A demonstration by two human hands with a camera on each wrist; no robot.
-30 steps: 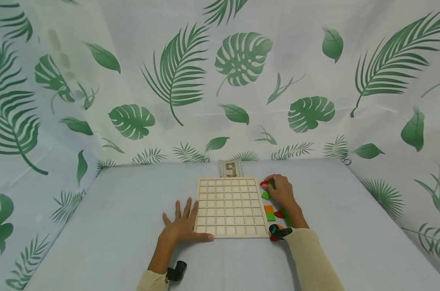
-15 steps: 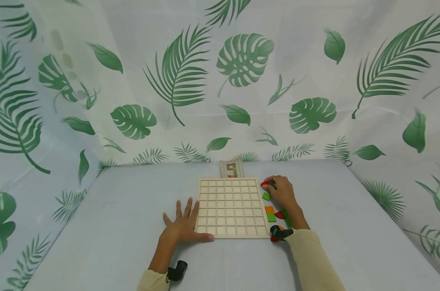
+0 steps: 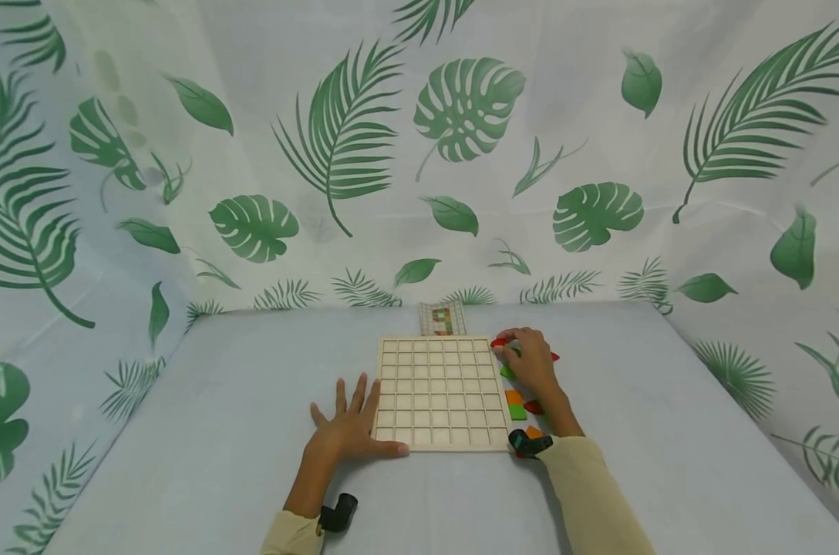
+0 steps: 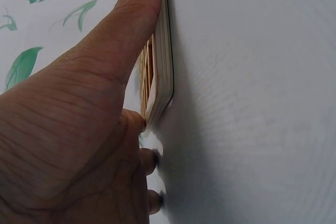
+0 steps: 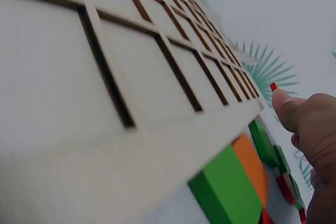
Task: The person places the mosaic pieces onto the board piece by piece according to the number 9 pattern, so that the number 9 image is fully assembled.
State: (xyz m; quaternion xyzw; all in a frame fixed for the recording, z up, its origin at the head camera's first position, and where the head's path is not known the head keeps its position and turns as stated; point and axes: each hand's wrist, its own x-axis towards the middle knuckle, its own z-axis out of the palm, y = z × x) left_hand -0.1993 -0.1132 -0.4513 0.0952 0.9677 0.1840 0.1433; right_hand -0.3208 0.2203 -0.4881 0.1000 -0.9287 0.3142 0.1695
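A wooden grid board [image 3: 443, 394] lies flat on the table, its compartments bare. My left hand [image 3: 350, 433] spreads its fingers against the board's left edge, the thumb along the front edge; the left wrist view shows this thumb [image 4: 123, 30] touching the board's side. Beyond the board's right edge, my right hand [image 3: 534, 365] pinches a small red piece [image 3: 498, 342] between thumb and fingertips. In the right wrist view only a bit of the red piece [image 5: 273, 86] shows above the thumb. A green piece [image 3: 507, 371] lies under that hand, partly hidden.
A small pattern card [image 3: 443, 318] stands behind the board. Along its right side lie an orange piece [image 3: 514, 397], a green square piece [image 3: 517, 412] and another red piece [image 3: 533, 407]. Several more coloured pieces are partly hidden by the right arm. A leaf-printed cloth [image 3: 364, 254] hangs behind.
My right hand has lifted slightly and shifted a little left with the red piece, bringing it to the board's right edge. A red tip now shows behind the hand. The left hand stays put.
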